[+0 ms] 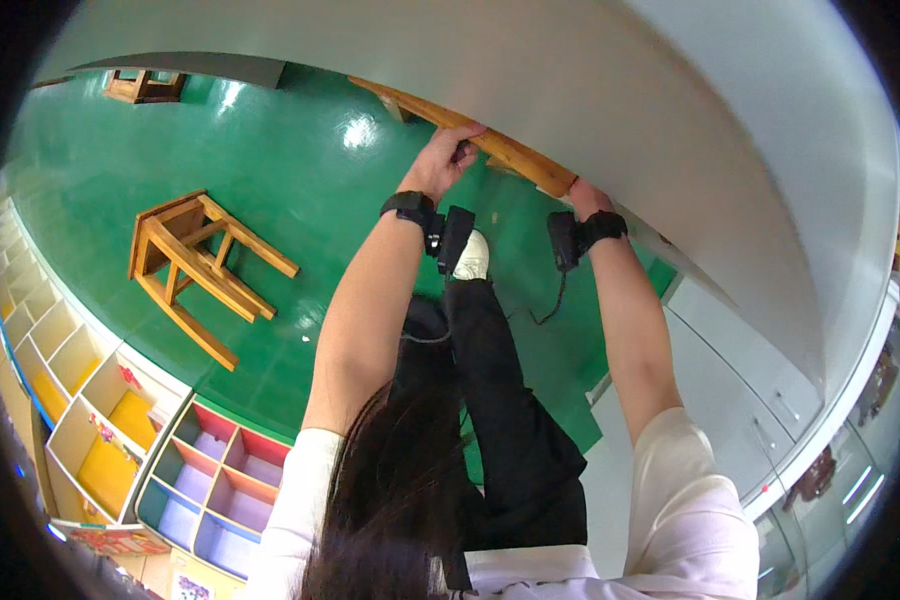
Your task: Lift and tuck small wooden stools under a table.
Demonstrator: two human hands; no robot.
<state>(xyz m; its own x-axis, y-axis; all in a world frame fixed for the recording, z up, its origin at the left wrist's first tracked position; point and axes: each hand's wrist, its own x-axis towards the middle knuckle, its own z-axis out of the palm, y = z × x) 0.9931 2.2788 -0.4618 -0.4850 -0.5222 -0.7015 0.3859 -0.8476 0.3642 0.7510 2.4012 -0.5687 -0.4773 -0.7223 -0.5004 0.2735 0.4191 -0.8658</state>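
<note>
My left hand [444,159] grips the front edge of a long wooden board [521,159], thumb along its top and fingers curled under. At the board's right end is my right hand [591,198], closed against the wood; its fingertips are hidden. Behind the board a large pale grey surface [540,67] hides its far side. Short wooden parts [506,166] show beneath it. Each wrist wears a black strap with a dark box and a cable. A white shoe [473,255] stands on the floor below, between my hands.
On the green floor [330,187], a wooden stool [195,259] lies on its side at left. Another wooden stool [146,87] is farther off. Cubby shelves [109,427] and a coloured compartment unit [217,480] line the lower left. White cabinet doors [727,360] stand at right.
</note>
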